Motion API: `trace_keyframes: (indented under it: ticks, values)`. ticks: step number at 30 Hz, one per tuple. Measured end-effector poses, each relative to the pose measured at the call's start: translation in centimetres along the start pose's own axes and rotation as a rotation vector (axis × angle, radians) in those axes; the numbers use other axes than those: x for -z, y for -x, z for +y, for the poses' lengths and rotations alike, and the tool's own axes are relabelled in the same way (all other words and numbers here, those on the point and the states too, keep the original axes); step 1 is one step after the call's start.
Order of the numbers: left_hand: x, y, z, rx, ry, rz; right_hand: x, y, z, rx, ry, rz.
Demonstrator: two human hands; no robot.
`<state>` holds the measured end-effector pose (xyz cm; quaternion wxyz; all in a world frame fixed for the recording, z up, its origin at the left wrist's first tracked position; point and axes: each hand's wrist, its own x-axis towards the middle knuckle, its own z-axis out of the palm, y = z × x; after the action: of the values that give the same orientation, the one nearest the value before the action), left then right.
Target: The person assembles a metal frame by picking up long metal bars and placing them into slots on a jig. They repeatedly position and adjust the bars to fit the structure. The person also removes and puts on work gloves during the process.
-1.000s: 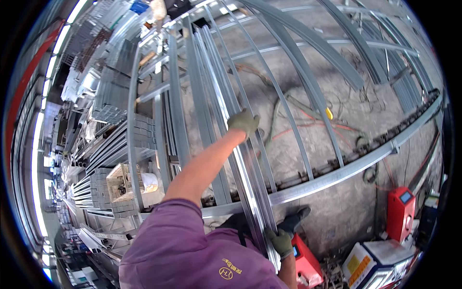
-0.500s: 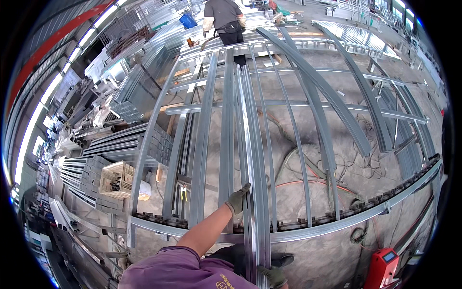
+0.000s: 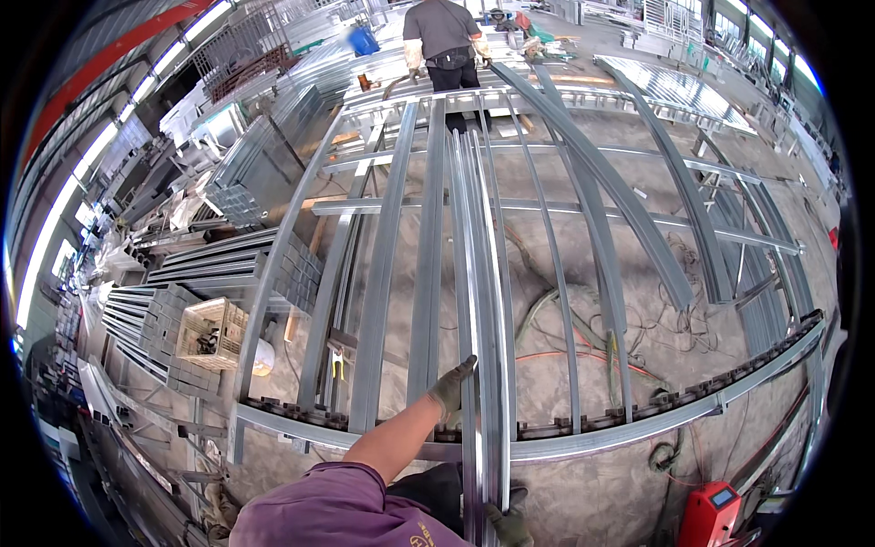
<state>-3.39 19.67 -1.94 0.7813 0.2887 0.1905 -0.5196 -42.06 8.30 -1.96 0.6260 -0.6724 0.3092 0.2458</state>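
Long galvanized steel channels lie side by side down the middle of the frame and run away from me. My left hand, in a dark grey-green glove, is closed around the left edge of these channels, just above the near rail. Low in the view, my right hand, gloved too, grips the right side at their near end; its fingers are partly hidden. The channels rest across the near rail of a metal rack, which carries a row of dark notched pieces.
A co-worker stands beyond the rack, gloved hands lowered. Other channels lie slanted across it. A crate, a white bucket and stacked steel profiles are at left. Hoses lie beneath; a red machine stands at near right.
The view has shifted slightly. The co-worker has moved a little to the right, one hand now near the far end of a slanted channel. Both my hands keep their hold.
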Motion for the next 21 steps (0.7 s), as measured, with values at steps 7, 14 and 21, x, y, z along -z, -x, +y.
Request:
trace_keyframes:
  ticks: [7,14,21]
  values:
    - [1.5,-2.0,-1.1,-0.021,-0.138,0.179,0.5,5.2,-9.1,-0.088,0.324,0.106]
    - [-3.0,1.0,-2.5,-0.16,-0.035,-0.032,-0.1,7.9,-12.2,-0.104,0.547,0.223]
    - [-4.1,1.2,-4.2,-0.048,-0.028,-0.099,-1.3,10.3,-7.6,0.143,0.428,0.645]
